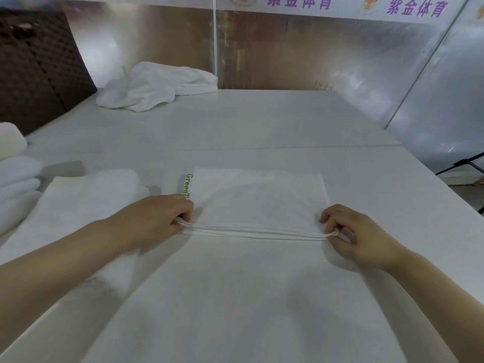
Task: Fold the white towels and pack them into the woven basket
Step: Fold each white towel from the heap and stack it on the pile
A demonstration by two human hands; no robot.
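We are mid-fold on 1 white towel (258, 200), laid flat on the table (235, 297). Our left hand (162, 216) pinches its near left corner and our right hand (348, 231) pinches its near right corner, both clamped on the stacked near edge. Next, we judge, those layers must be carried together to the far edge and squared there. Left of the towel lie folded towels (86, 195). Beyond the towel sits a crumpled heap (154, 87), and far left of it stands the woven basket (34, 66).
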